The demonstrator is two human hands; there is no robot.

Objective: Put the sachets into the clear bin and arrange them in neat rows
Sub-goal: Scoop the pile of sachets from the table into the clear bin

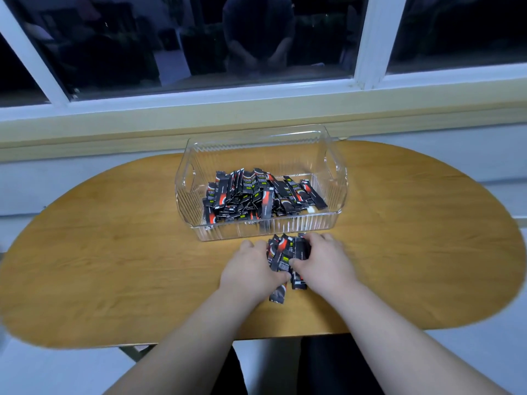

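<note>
Left hand (251, 269), right hand (325, 265) clasp sachets (286, 252); long axes toward bin (228, 230).

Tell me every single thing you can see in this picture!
clear bin: one, see-through, far middle of the table
binned sachets: many, black with red, piled untidily in the bin
loose sachets: small bunch, black with red, on the table just in front of the bin
table: one, light brown wood, under everything
window: one, white frame, dark glass, behind the table
left hand: one, grips the loose sachets' left side
right hand: one, grips their right side
</note>
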